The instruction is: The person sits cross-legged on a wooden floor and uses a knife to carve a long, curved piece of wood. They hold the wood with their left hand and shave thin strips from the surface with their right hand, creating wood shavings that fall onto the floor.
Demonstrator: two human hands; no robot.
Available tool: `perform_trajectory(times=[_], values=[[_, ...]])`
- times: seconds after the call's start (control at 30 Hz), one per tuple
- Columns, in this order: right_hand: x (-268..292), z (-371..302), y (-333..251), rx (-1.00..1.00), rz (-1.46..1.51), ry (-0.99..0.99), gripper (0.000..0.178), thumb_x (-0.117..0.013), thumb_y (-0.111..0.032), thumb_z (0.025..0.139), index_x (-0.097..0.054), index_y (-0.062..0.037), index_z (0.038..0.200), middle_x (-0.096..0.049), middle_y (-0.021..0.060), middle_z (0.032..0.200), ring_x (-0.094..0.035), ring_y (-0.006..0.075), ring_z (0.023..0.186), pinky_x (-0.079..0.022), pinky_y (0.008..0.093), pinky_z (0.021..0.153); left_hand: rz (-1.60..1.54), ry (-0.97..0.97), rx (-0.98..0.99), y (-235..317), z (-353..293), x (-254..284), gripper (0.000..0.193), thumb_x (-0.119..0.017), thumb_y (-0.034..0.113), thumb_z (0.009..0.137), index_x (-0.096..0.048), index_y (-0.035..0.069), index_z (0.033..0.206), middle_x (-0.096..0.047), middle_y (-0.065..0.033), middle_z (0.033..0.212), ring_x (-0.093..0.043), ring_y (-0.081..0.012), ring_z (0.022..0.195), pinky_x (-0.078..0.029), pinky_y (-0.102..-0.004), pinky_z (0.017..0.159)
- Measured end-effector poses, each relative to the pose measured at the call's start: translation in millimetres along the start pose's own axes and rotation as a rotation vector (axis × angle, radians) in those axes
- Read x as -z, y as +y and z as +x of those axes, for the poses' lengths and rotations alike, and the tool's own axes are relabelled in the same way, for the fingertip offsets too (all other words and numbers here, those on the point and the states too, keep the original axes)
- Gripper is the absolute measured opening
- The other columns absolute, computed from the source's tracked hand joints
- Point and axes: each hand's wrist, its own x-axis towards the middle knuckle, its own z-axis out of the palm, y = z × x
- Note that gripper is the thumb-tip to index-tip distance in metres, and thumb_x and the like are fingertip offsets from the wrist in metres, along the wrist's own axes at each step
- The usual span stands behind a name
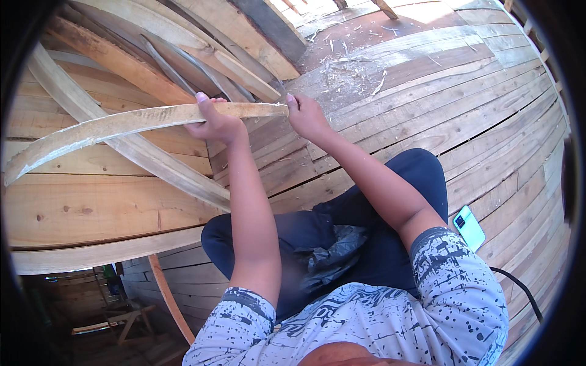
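Note:
My left hand [220, 125] is wrapped round a long, pale wooden strip [143, 119], thumb on top. The strip curves out to the far left, and its right end looks rough and splintered. Right at that end, my right hand [310, 123] is closed with the thumb uppermost. A thin dark sliver shows beside its fingertips, too small to name, so what this hand grips cannot be made out. Below my arms lies a crumpled dark plastic bag [332, 253] on my lap, between my crossed legs.
Several planks and beams [122, 58] are stacked at the far left. Another board [149, 160] slants beneath the strip. Wood shavings [351, 76] litter the plank floor [488, 122] ahead. A light-blue phone [469, 229] lies to my right, near a black cable [522, 287]. A dark opening [91, 317] drops away at lower left.

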Motion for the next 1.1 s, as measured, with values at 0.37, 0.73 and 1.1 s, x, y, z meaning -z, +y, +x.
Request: perform_trajectory(times=[0.37,0.73,1.1], values=[[0,-7,9,0.06,-0.241,-0.076,0.046,-0.04,-0.033,0.104,-0.06,0.0072,0.113,-0.067,0.0325,0.094,-0.064,0.0503,0.096,-0.049,0.0573,0.087,0.01,-0.086,0.023,1,-10,-10,0.034,-0.07,0.017,0.088,-0.047,-0.004,0.102,-0.055,-0.0073,0.076,-0.053,-0.0148,0.058,-0.045,-0.0277,0.051],[-2,3,48,0.076,-0.289,0.0,0.05,-0.039,-0.035,0.104,-0.066,0.0055,0.094,-0.067,0.0308,0.082,-0.064,0.0518,0.082,-0.05,0.0589,0.078,0.038,-0.099,0.074,0,-11,-19,0.041,-0.071,0.022,0.087,-0.046,-0.005,0.106,-0.052,-0.0091,0.077,-0.053,-0.0169,0.064,-0.048,-0.0289,0.057],[3,13,48,-0.06,-0.388,-0.127,0.051,-0.039,-0.035,0.104,-0.069,0.006,0.098,-0.068,0.032,0.094,-0.065,0.0493,0.093,-0.05,0.0566,0.085,0.036,-0.076,0.017,0,-11,-6,0.04,-0.071,0.022,0.087,-0.048,-0.006,0.102,-0.054,-0.0098,0.072,-0.055,-0.0175,0.061,-0.049,-0.0301,0.056]])
